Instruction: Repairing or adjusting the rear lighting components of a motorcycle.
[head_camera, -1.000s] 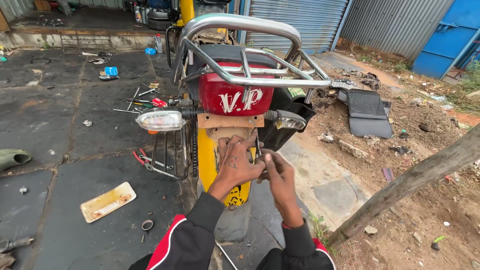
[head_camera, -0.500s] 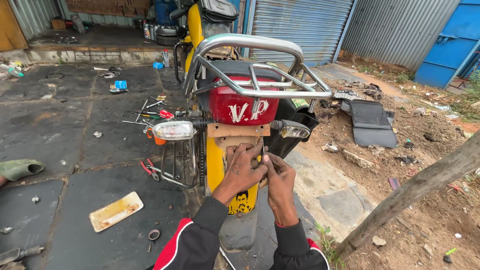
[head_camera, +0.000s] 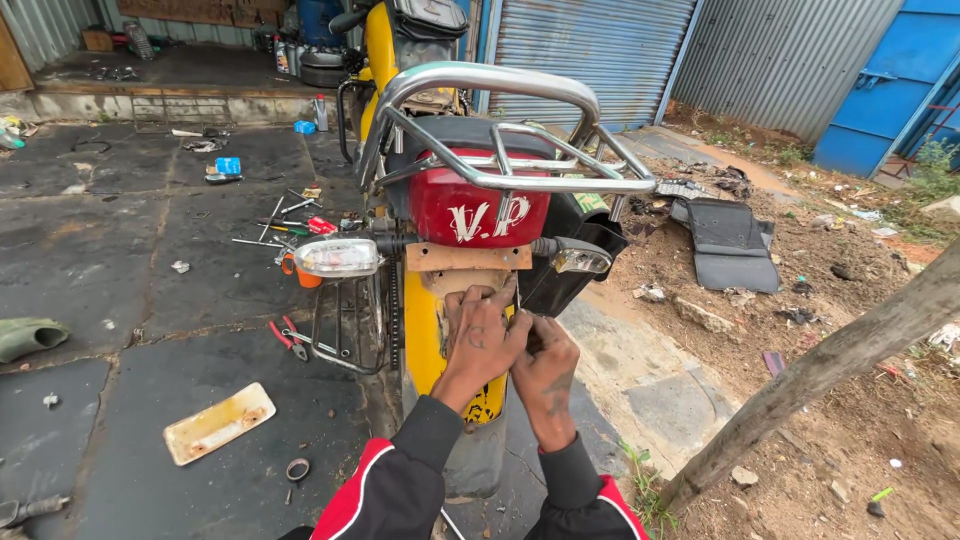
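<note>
Left hand (head_camera: 482, 335): palm flat against yellow rear mudguard (head_camera: 424, 345) of motorcycle, fingers together, tips pointing up at brown mounting plate (head_camera: 468, 257) below red tail section (head_camera: 478, 207). Nothing clamped in it.

Right hand (head_camera: 545, 372): just beside left hand, touching it, fingers curled and pinched at a small dark item on the mudguard; item too hidden to identify, grip on it not clear.

Mudguard: rear of motorcycle, centre of view, under brown plate, between two turn indicators.

Left indicator (head_camera: 336, 257): clear lens, projecting from frame. Right indicator (head_camera: 580, 260): smaller, partly shadowed.

Chrome luggage rack (head_camera: 500, 130): above tail section, tubes bent in a loop.

Red-handled pliers (head_camera: 288, 336): on dark paved floor, left of rear wheel. Scattered hand tools (head_camera: 285, 215): further back on same floor. Rusty yellow plate (head_camera: 219, 423): flat on floor, lower left, with small ring (head_camera: 297, 469) just beside.

Black seat panel (head_camera: 728, 243): on dirt, right. Wooden pole (head_camera: 820, 370): leaning, lower right. Sleeves (head_camera: 400, 490): black with red and white trim.
</note>
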